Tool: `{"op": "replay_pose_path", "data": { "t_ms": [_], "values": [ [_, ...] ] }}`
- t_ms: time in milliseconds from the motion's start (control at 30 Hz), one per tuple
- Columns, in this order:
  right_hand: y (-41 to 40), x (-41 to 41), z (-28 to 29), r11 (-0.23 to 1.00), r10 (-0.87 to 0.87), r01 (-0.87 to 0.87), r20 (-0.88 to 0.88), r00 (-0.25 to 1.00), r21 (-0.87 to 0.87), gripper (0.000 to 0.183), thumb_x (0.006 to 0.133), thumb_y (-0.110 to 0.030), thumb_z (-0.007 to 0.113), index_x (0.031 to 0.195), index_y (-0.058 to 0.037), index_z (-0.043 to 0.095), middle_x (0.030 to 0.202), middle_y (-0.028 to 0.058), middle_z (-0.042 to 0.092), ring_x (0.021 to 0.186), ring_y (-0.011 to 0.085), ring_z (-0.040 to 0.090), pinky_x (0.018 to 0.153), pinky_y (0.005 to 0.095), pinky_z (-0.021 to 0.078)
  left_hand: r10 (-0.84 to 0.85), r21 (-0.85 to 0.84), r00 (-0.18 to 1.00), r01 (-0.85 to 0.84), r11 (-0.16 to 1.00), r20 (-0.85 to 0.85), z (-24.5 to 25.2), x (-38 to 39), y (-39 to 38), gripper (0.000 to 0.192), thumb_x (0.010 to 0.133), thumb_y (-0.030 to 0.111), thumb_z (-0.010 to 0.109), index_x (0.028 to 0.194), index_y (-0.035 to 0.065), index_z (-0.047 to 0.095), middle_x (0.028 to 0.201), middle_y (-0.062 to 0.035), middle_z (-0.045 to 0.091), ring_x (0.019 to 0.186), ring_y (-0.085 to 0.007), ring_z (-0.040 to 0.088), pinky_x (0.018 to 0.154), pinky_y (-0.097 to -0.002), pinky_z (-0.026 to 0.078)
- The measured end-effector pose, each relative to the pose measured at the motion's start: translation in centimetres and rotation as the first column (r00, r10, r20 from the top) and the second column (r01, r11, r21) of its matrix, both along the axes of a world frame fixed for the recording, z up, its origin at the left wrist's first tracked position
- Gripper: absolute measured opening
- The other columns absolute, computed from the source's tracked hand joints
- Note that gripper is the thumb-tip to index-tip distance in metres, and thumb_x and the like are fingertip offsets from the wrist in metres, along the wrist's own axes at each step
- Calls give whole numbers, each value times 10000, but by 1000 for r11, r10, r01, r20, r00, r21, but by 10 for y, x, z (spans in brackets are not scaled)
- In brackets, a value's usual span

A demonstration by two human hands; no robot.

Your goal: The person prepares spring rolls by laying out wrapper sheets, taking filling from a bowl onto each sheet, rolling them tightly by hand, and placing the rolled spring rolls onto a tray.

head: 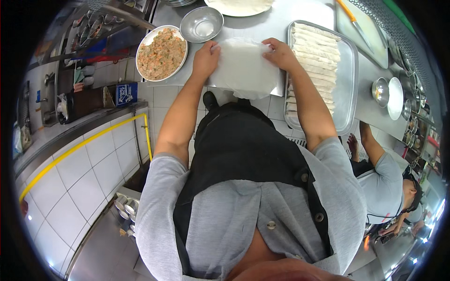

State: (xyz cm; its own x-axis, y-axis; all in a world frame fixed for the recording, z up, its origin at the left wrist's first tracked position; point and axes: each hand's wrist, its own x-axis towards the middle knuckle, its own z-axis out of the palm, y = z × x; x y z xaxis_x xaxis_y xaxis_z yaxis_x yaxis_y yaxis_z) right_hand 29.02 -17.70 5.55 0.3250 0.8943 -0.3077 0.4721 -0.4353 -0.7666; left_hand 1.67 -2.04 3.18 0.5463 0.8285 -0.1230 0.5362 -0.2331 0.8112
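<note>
A thin, pale wrapper sheet (246, 68) lies on the steel table and hangs a little over its front edge. My left hand (206, 59) pinches its far left corner between thumb and fingers. At the far right corner, my right hand (279, 54) grips the same sheet. Left of my left hand is an oval white dish of minced filling (161, 54) with orange and green bits. A steel bowl (201, 24) stands just beyond that hand. Close to my right hand, rolled wrappers (314, 59) lie in a row in a clear tray (346, 84).
A plate of flat wrappers (240, 5) stands at the far edge. An orange-handled knife (357, 26) lies on a cutting board (379, 42) at the far right. Small bowls (380, 92) stand on the right. A co-worker (383, 186) is at the right, beyond the tray.
</note>
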Motion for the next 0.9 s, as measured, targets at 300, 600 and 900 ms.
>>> {"op": "replay_pose_path", "data": {
  "t_ms": [300,600,900],
  "values": [
    [7,-10,-15,920,-247,140,263,933,366,499,933,-179,813,1415,-124,694,1235,145,735,1165,377,689,1017,472,559,176,345,983,-146,927,-58,-8,-6,-12,338,980,202,749,1283,53,730,1253,-200,759,1172,-407,713,1012,-501,560],
    [-32,-70,-11,945,35,-201,529,848,260,438,907,-200,831,1337,-144,770,1298,95,686,1190,345,632,1042,486,512,-282,562,914,402,723,-290,5,-44,-28,572,926,220,738,1483,122,650,1576,-118,599,1370,-345,584,1154,-526,472],
    [-14,-81,8,954,174,-277,536,826,118,528,866,-201,848,1378,-117,745,1339,108,676,1262,352,622,1097,475,503,-463,549,874,461,697,-147,8,-5,-11,576,1049,353,682,1562,106,593,1636,-123,563,1452,-332,540,1185,-532,455]
  ]
}}
